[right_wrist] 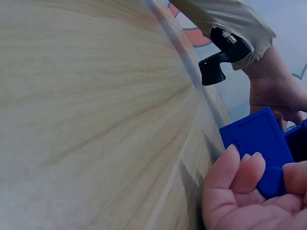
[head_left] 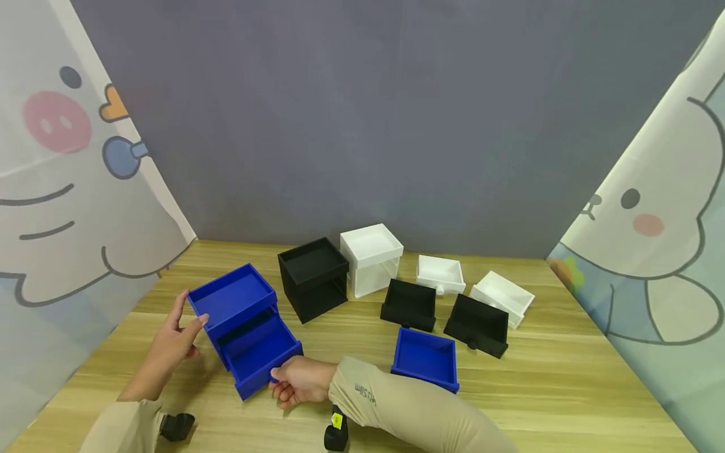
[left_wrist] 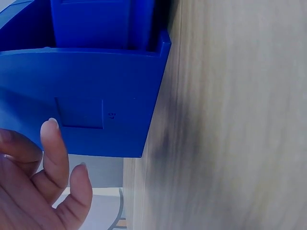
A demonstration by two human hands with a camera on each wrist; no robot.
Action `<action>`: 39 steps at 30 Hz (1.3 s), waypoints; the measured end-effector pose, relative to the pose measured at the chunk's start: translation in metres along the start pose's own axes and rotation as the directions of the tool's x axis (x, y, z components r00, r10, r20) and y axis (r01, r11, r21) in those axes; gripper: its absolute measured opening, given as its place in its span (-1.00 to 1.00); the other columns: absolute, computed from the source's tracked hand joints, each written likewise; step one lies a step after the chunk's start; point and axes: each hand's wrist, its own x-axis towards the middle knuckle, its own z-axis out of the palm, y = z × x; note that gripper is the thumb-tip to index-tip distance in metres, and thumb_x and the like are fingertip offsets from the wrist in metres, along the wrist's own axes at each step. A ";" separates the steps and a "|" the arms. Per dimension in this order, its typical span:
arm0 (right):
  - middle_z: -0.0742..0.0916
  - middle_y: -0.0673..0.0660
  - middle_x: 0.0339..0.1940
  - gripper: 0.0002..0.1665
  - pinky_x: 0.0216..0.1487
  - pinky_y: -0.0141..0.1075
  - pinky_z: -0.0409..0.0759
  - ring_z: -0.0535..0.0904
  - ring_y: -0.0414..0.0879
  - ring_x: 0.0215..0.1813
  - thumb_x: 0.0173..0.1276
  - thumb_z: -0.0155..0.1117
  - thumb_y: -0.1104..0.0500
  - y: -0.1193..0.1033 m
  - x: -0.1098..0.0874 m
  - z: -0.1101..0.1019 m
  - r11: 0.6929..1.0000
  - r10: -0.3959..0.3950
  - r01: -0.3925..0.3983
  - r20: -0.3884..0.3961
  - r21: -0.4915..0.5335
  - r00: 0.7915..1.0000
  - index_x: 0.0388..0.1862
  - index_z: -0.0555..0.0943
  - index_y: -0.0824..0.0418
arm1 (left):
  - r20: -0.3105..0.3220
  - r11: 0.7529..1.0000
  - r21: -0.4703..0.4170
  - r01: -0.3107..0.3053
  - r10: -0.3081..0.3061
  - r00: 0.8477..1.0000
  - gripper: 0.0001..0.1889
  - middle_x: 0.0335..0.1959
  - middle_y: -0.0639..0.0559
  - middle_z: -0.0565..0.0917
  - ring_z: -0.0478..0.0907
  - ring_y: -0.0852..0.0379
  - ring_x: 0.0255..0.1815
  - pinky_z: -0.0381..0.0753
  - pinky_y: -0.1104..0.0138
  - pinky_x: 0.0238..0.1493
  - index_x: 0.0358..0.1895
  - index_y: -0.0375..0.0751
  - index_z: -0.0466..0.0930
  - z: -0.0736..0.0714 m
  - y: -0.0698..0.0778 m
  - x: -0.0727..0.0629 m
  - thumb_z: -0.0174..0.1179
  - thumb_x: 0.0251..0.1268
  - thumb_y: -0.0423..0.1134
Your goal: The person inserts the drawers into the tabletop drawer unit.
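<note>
Near the left edge of the worktop (head_left: 340, 333), the left hand (head_left: 175, 340) touched the blue box (head_left: 232, 299) with loose fingers while the right hand (head_left: 302, 379) pinched the half-out drawer's (head_left: 257, 353) knob (right_wrist: 271, 184), seemingly for sliding, which likely needed a straight, gentle move next.

Room between blue cabinet (head_left: 232, 299), blue tray (head_left: 426, 355); sleeve (head_left: 408, 399) bars near side.

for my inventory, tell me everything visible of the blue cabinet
The boxy blue cabinet looks plastic, with a shallow rimmed top and an outlined rectangle on one side. It stands upright on the wooden table. An empty drawer juts out; the right hand pinches its knob, the left hand touches the top's edge.
</note>
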 end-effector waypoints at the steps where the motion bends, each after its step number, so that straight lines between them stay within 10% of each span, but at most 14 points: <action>1: 0.44 0.00 -0.64 -0.58 -0.44 -0.42 0.40 0.30 -0.26 -0.60 0.58 -0.17 0.22 -0.001 0.000 0.000 1.000 0.002 -0.002 0.000 0.000 1.000 -0.54 0.42 0.19 | -0.002 1.000 0.001 0.002 -0.002 1.000 -0.18 -0.49 -0.16 0.41 0.39 0.21 -0.75 0.53 0.36 -0.50 0.52 -0.08 -0.54 0.000 0.000 0.000 -0.10 0.53 -0.09; 9: 0.44 -0.01 -0.64 -0.58 -0.36 -0.38 0.46 0.33 -0.27 -0.60 0.59 -0.17 0.20 -0.003 0.000 0.003 1.000 0.003 -0.003 -0.007 0.005 1.000 -0.54 0.42 0.18 | -0.013 1.000 0.012 0.003 -0.003 1.000 -0.18 -0.72 0.10 0.20 0.38 0.19 -0.76 0.52 0.36 -0.51 0.52 -0.07 -0.52 0.000 -0.002 -0.001 -0.09 0.53 -0.09; 12: 0.45 -0.01 -0.66 -0.58 -0.20 -0.24 0.58 0.35 -0.27 -0.62 0.58 -0.14 0.21 -0.001 0.001 0.004 1.000 -0.001 0.001 -0.020 0.016 1.000 -0.54 0.44 0.19 | -0.007 1.000 -0.010 -0.007 0.006 1.000 -0.18 -0.33 -0.30 0.48 0.38 0.22 -0.76 0.52 0.36 -0.52 0.52 -0.09 -0.52 0.001 -0.001 -0.001 -0.09 0.52 -0.10; 17: 0.51 0.05 -0.66 -0.65 0.01 0.01 0.54 0.44 -0.23 -0.62 0.52 -0.02 0.27 0.004 0.002 0.005 0.993 -0.024 0.034 -0.090 0.111 0.996 -0.52 0.50 0.26 | 0.000 0.999 -0.052 -0.006 0.006 1.000 -0.18 0.35 -0.55 -0.04 0.38 0.26 -0.75 0.52 0.37 -0.54 0.52 -0.09 -0.52 0.002 -0.001 -0.001 -0.08 0.52 -0.13; 21: 0.59 0.11 -0.62 -0.77 -0.09 -0.07 0.60 0.58 -0.16 -0.54 0.44 0.10 0.33 0.008 0.003 0.005 0.976 -0.073 0.105 -0.165 0.192 0.984 -0.43 0.57 0.36 | -0.011 1.000 -0.011 0.002 -0.002 1.000 -0.18 -0.08 -0.43 0.47 0.40 0.20 -0.74 0.54 0.35 -0.51 0.52 -0.09 -0.53 0.002 -0.001 -0.001 -0.09 0.52 -0.10; 25: 0.64 0.13 -0.61 -0.87 -0.21 -0.20 0.64 0.64 -0.13 -0.49 0.36 0.18 0.39 0.011 0.004 0.006 0.953 -0.101 0.165 -0.246 0.255 0.964 -0.38 0.62 0.43 | -0.005 1.000 0.009 0.010 -0.010 1.000 -0.18 -0.67 -0.01 0.33 0.41 0.17 -0.73 0.55 0.34 -0.48 0.52 -0.06 -0.54 0.000 -0.001 0.000 -0.10 0.53 -0.06; 32: 0.67 0.16 -0.55 -0.91 -0.21 -0.22 0.63 0.66 -0.13 -0.48 0.31 0.16 0.49 0.018 0.005 0.010 0.911 -0.143 0.242 -0.294 0.335 0.945 -0.37 0.53 0.37 | -0.015 1.000 0.002 -0.002 0.002 1.000 -0.19 -0.26 -0.39 0.44 0.41 0.19 -0.72 0.55 0.35 -0.49 0.52 -0.07 -0.53 0.000 -0.001 -0.002 -0.11 0.53 -0.06; 39: 0.66 0.15 -0.55 -0.87 -0.26 -0.27 0.64 0.64 -0.17 -0.52 0.30 0.17 0.50 0.019 0.006 0.012 0.894 -0.159 0.270 -0.312 0.356 0.937 -0.34 0.47 0.32 | -0.007 1.000 0.017 0.007 -0.007 1.000 -0.18 -0.73 0.08 0.27 0.44 0.15 -0.72 0.54 0.34 -0.48 0.51 -0.02 -0.55 0.001 -0.001 -0.001 -0.11 0.53 -0.04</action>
